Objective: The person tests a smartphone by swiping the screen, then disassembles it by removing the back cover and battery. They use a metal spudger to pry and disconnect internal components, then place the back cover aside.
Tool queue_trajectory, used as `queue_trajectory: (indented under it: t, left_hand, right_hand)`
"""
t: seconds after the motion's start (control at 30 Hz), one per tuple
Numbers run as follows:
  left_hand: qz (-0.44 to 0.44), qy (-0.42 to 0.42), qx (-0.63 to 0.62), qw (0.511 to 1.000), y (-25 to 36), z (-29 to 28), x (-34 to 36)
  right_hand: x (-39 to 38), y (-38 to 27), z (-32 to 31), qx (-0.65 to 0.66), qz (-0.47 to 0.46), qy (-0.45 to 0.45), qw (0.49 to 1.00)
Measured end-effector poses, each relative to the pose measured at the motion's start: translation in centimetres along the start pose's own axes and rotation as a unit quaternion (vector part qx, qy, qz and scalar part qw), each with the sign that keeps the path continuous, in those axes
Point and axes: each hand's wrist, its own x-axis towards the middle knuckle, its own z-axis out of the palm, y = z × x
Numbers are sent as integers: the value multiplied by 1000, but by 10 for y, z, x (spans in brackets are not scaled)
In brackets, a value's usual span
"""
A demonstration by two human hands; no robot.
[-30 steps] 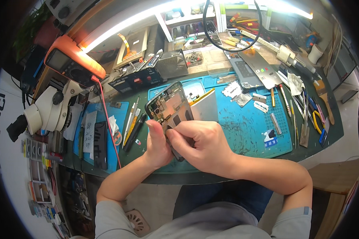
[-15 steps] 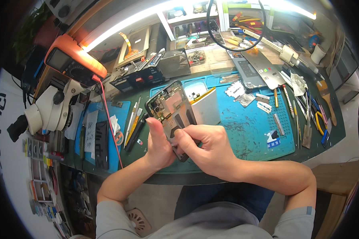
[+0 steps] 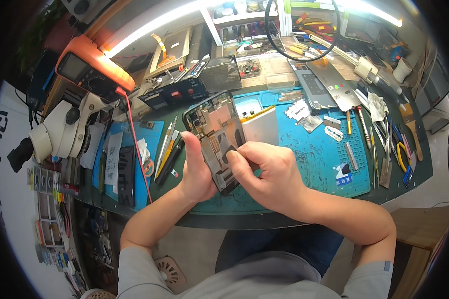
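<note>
An opened phone (image 3: 217,129) with its bare inside facing up tilts over the blue mat (image 3: 309,169). My left hand (image 3: 197,174) holds it along the near left edge, thumb raised beside the frame. Above the phone's lower right part, my right hand (image 3: 267,172) is closed in a pinch. A small dark bit shows at its fingertips over the phone, but I cannot make out what it is. Just behind the phone, to the right, stands a flat silver-grey block (image 3: 263,127) with a yellow strip on top, resembling a phone battery.
Razor blades (image 3: 334,133) and metal plates lie right of centre. Tweezers, pliers (image 3: 400,154) and brushes line the right side. An orange multimeter (image 3: 92,70) with a red lead and a microscope (image 3: 55,134) stand left. A ring-shaped lamp (image 3: 304,59) hangs at the back.
My right hand has drawn slightly up and to the right across the phone. More of the phone's lower inside now shows, and the whole view has shifted a little.
</note>
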Motion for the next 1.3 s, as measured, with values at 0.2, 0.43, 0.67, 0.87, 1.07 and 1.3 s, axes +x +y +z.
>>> queue_trajectory:
  t: [0.2,0.43,0.67,0.87,1.07,1.3]
  left_hand:
    - [-24,-57,-86,994,4,-5,0]
    - [-46,1,-79,996,7,1,0]
    - [-11,-3,61,998,10,9,-5]
    - [-12,-15,64,998,12,3,-4]
    - [-2,2,-28,1000,4,-4,0]
    - [14,-5,5,1000,4,-4,4]
  right_hand:
    - [4,2,-7,-169,-110,2,980]
    - [0,-4,-4,-165,-112,-104,974]
    - [1,3,-1,-152,-122,-152,969]
    - [6,5,-4,-37,-51,-199,978]
    - [4,10,-1,34,9,-167,985]
    - [-3,5,2,24,52,-130,990]
